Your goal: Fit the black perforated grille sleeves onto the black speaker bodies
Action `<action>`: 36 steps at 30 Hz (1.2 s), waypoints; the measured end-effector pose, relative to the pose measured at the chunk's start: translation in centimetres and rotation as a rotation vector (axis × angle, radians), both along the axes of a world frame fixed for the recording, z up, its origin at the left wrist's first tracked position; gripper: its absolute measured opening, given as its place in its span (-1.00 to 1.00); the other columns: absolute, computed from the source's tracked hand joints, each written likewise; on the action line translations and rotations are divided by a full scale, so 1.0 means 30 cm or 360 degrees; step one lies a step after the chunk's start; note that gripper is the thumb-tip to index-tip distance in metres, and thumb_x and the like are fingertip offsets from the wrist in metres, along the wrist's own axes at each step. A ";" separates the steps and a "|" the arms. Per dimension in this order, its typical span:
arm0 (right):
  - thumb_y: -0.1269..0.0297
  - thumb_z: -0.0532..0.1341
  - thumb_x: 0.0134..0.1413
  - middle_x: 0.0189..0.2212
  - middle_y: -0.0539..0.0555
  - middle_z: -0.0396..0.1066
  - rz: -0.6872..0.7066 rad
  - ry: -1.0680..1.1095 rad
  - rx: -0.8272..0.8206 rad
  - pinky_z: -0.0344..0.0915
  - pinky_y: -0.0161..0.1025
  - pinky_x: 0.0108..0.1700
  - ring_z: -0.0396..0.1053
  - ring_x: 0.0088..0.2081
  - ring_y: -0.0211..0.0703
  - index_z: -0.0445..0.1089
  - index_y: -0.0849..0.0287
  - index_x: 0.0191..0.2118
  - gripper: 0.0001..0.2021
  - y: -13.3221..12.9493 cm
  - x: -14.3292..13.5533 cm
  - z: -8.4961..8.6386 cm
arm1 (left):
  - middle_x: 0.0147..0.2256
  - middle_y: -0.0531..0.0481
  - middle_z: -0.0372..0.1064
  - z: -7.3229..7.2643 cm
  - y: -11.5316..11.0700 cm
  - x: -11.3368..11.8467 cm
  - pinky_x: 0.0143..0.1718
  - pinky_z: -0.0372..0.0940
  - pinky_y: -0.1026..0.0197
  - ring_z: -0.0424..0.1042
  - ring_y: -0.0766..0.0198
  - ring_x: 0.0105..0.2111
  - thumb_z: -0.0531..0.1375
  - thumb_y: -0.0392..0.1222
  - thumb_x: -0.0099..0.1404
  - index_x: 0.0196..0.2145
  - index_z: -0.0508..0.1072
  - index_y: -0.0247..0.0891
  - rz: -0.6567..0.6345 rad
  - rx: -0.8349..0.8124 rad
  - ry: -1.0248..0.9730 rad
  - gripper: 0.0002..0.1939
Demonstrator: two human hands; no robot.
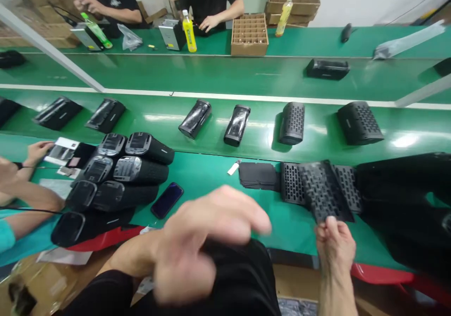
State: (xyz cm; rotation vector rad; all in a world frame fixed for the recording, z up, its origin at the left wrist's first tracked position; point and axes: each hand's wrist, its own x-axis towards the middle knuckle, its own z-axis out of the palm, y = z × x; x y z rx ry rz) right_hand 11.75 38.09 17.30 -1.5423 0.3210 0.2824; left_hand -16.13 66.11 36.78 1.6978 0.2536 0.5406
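Observation:
My right hand (334, 241) pinches the lower edge of a thin black perforated sheet (322, 189), holding it tilted above the bench. Behind that sheet lie more slotted black panels (292, 183). A stack of plain dark grey sheets (259, 175) is to their left on the green bench. My left hand (211, 236) is raised in front of my body, blurred by motion. Its thumb and fingers are apart and nothing shows between them. Nearest to it on the bench is a dark phone (167, 200).
Black speakers (136, 184) are grouped at the left, beside another person's arms (31, 184). Several speakers (237, 124) sit on the green conveyor (155, 119). Black fabric (405, 198) covers the right side. Two people work across the line near a divided carton (249, 48) and bottles.

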 end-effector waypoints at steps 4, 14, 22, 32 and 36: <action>-0.19 0.47 -0.01 -0.57 -0.08 0.32 0.0949 0.0313 -0.0391 0.10 -0.36 -0.63 0.21 -0.63 -0.33 0.36 0.15 -0.39 -0.50 0.109 -0.151 -0.094 | -0.02 -0.15 0.56 -0.393 0.124 0.242 0.03 0.44 0.06 0.53 0.09 -0.02 0.16 -0.02 0.45 0.05 0.51 -0.21 0.0283 -0.0196 0.0542 -0.67; -0.17 0.34 0.07 -0.62 -0.01 0.36 0.1281 0.0009 -0.1117 0.19 -0.19 -0.36 0.30 -0.50 -0.09 0.36 0.07 -0.51 -0.58 0.347 -0.101 -0.156 | -0.12 -0.02 0.58 -0.737 0.048 0.269 -0.02 0.36 0.22 0.52 0.23 -0.14 0.14 -0.18 0.43 -0.09 0.57 -0.19 0.0354 0.0138 0.1286 -0.78; 0.12 0.32 0.10 -0.45 0.08 0.42 0.1403 -0.0253 -0.1227 0.17 -0.16 -0.17 0.37 -0.31 -0.02 0.42 0.09 -0.41 -0.82 0.699 -0.031 -0.229 | -0.12 -0.07 0.60 -0.786 0.079 0.540 -0.03 0.34 0.11 0.57 0.08 -0.10 0.13 0.00 0.49 -0.11 0.58 -0.10 0.0358 0.0388 0.1612 -0.74; 0.01 0.29 -0.02 -0.69 -0.05 0.30 0.1287 0.0052 -0.0849 0.16 -0.26 -0.44 0.26 -0.59 -0.19 0.49 0.14 -0.41 -0.73 0.606 0.074 -0.245 | 0.02 -0.15 0.51 -0.851 0.077 0.618 -0.01 0.31 0.04 0.54 0.05 -0.07 0.15 -0.01 0.48 0.06 0.46 -0.15 0.0263 0.0516 0.1709 -0.70; -0.07 0.28 -0.12 -0.65 -0.12 0.24 0.0919 0.0164 -0.0646 -0.01 -0.36 -0.62 0.17 -0.65 -0.30 0.37 0.12 -0.40 -0.66 0.590 0.125 -0.232 | 0.06 -0.16 0.41 -0.855 0.087 0.616 -0.07 0.30 0.11 0.46 0.10 -0.01 0.00 -0.20 0.53 0.10 0.46 -0.11 0.0005 0.0881 0.1474 -0.68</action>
